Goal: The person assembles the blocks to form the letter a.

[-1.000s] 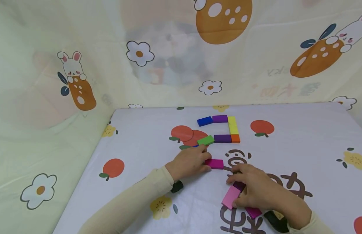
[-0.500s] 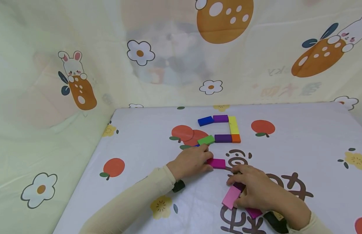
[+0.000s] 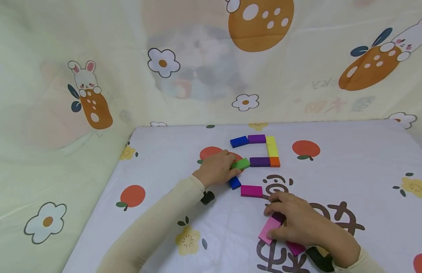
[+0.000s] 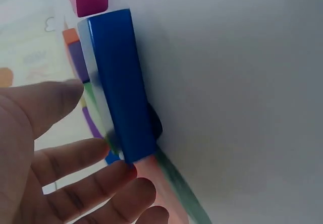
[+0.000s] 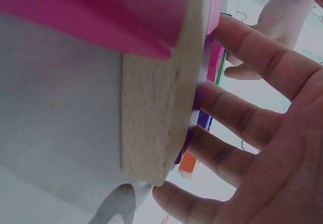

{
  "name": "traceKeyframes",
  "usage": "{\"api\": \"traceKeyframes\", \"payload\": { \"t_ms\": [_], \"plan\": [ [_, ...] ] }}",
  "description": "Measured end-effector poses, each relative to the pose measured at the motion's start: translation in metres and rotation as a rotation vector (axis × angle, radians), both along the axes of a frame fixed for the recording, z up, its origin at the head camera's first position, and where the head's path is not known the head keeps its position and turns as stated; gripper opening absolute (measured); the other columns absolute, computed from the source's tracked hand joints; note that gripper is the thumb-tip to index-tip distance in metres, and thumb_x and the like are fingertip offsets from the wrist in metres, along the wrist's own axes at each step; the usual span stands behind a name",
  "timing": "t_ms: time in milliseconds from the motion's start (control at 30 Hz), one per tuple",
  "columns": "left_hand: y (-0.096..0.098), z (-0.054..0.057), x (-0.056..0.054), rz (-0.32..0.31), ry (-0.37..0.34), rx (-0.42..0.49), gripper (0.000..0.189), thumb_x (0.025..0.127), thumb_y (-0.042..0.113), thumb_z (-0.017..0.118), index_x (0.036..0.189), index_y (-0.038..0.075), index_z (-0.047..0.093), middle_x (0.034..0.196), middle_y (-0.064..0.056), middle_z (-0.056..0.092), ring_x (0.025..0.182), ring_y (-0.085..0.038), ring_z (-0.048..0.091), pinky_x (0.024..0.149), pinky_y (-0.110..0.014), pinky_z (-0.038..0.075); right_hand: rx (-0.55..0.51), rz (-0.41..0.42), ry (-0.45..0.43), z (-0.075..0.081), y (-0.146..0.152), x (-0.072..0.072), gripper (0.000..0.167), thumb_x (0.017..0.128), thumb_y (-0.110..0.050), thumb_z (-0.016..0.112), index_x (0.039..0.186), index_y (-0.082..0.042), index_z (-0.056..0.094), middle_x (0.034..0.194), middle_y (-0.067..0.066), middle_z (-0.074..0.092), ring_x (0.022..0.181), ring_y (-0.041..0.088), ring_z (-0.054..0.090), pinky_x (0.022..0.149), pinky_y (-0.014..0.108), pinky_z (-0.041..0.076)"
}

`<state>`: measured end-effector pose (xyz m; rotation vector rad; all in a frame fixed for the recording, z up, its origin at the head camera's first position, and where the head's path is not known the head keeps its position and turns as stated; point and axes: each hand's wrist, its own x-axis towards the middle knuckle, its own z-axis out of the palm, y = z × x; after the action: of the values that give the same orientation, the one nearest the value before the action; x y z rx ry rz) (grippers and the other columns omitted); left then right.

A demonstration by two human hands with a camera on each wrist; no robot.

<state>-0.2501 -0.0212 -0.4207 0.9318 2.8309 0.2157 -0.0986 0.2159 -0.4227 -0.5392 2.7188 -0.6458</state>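
My left hand (image 3: 216,168) is at the green block (image 3: 242,164); pinch or light touch, cannot tell. A blue block (image 3: 235,183) crowds my thumb, a magenta block (image 3: 251,191) just beyond. My right hand (image 3: 297,220), fingers extended, touches a dark purple block (image 3: 278,217); pink block (image 3: 269,229) adjacent.

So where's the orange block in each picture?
Head: the orange block is right of center, at the near end of the yellow block.
Left wrist: small, upper left, left of the large-looking blue block.
Right wrist: small, just right of center, below the middle.
Shared landmark: the left hand.
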Motion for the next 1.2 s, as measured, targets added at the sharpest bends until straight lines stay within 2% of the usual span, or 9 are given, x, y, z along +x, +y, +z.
{"api": "traceKeyframes", "payload": {
  "t_ms": [133, 333, 567, 867, 1067, 1200],
  "plan": [
    [0.007, -0.002, -0.004, -0.011, -0.005, -0.029, 0.049, 0.103, 0.045, 0.064, 0.141, 0.014, 0.063, 0.116, -0.002, 0.065, 0.097, -0.013, 0.057, 0.079, -0.025, 0.050, -0.016, 0.004, 0.021, -0.001, 0.002, 0.001, 0.042, 0.074, -0.053, 0.089, 0.108, -0.033, 0.076, 0.138, 0.008, 0.059, 0.131, 0.040, 0.052, 0.104, 0.070, 0.041],
    [0.009, -0.005, -0.004, -0.013, 0.020, -0.020, 0.043, 0.103, 0.039, 0.065, 0.138, 0.012, 0.065, 0.112, -0.001, 0.066, 0.094, -0.013, 0.058, 0.079, -0.024, 0.051, -0.017, 0.014, 0.037, -0.001, 0.002, 0.003, 0.043, 0.073, -0.054, 0.090, 0.108, -0.033, 0.075, 0.138, 0.008, 0.059, 0.131, 0.041, 0.052, 0.104, 0.070, 0.042],
    [0.009, -0.008, -0.005, -0.014, 0.042, -0.034, 0.042, 0.104, 0.039, 0.064, 0.136, 0.012, 0.065, 0.119, -0.002, 0.067, 0.099, -0.013, 0.060, 0.084, -0.024, 0.052, -0.007, 0.016, 0.036, -0.002, 0.002, 0.003, 0.045, 0.071, -0.052, 0.092, 0.108, -0.033, 0.075, 0.139, 0.010, 0.058, 0.132, 0.043, 0.051, 0.104, 0.072, 0.041],
    [0.011, -0.009, -0.003, 0.003, 0.047, -0.027, 0.043, 0.104, 0.040, 0.064, 0.137, 0.012, 0.065, 0.134, -0.004, 0.066, 0.112, -0.015, 0.064, 0.091, -0.027, 0.055, 0.001, -0.002, 0.015, -0.003, 0.002, 0.004, 0.045, 0.070, -0.050, 0.093, 0.109, -0.036, 0.075, 0.143, 0.010, 0.057, 0.134, 0.043, 0.049, 0.104, 0.072, 0.040],
    [0.012, -0.011, -0.003, 0.003, 0.047, -0.022, 0.044, 0.105, 0.041, 0.062, 0.138, 0.011, 0.064, 0.135, -0.005, 0.065, 0.109, -0.015, 0.063, 0.089, -0.026, 0.054, 0.023, -0.007, 0.020, -0.003, 0.002, 0.005, 0.046, 0.068, -0.041, 0.095, 0.109, -0.038, 0.075, 0.143, 0.010, 0.057, 0.132, 0.042, 0.052, 0.103, 0.072, 0.042],
    [0.011, -0.012, -0.002, 0.008, 0.051, -0.013, 0.046, 0.104, 0.043, 0.063, 0.137, 0.011, 0.063, 0.124, -0.005, 0.064, 0.099, -0.014, 0.060, 0.083, -0.024, 0.053, 0.020, 0.003, 0.061, -0.003, 0.001, 0.005, 0.038, 0.072, -0.034, 0.093, 0.106, -0.037, 0.076, 0.140, 0.010, 0.059, 0.131, 0.042, 0.054, 0.103, 0.071, 0.043]
  ]
}}
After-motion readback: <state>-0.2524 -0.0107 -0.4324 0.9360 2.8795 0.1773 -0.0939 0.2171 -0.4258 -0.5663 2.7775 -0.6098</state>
